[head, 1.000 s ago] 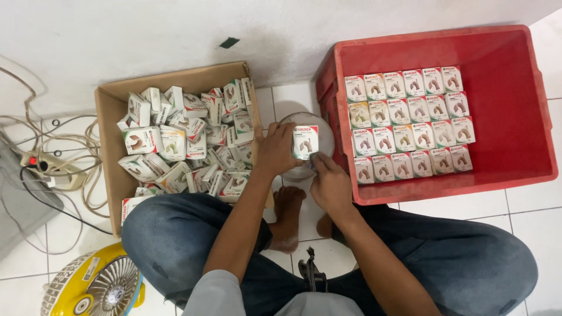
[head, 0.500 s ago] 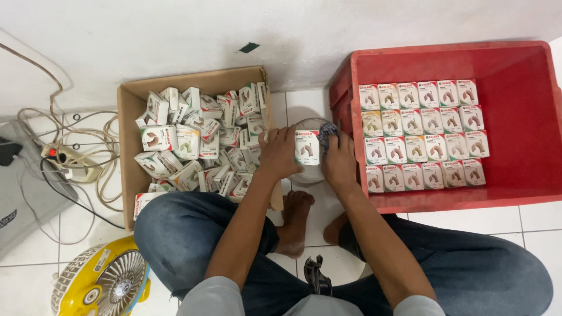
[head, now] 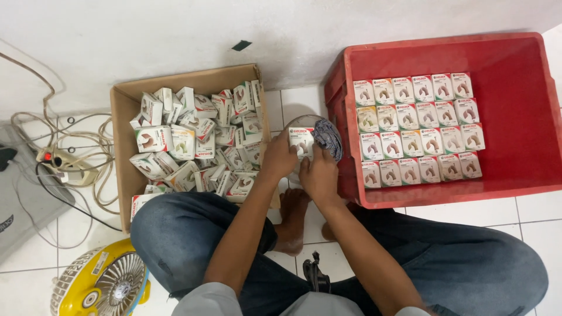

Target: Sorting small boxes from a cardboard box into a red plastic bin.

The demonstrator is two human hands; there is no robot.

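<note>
I sit cross-legged on a white tiled floor. My left hand (head: 279, 159) and my right hand (head: 319, 172) together hold one small white carton (head: 301, 142) between a cardboard box and a red crate. A dark patterned cloth (head: 328, 137) lies over a round white container (head: 304, 122) just behind the carton, beside my right fingers. The cardboard box (head: 123, 117) on my left is heaped with several of the same small cartons lying loose. The red plastic crate (head: 515, 64) on my right has the same cartons set in neat rows at its near left part.
A white wall runs along the back. A power strip (head: 61, 159) with tangled cables lies at far left, next to a grey device (head: 17, 205). A yellow fan (head: 102, 284) sits by my left knee. A small dark object (head: 316, 274) lies between my legs.
My right hand has come from below the carton up onto it, so both hands now hold it. The view has shifted slightly to the left and down.
</note>
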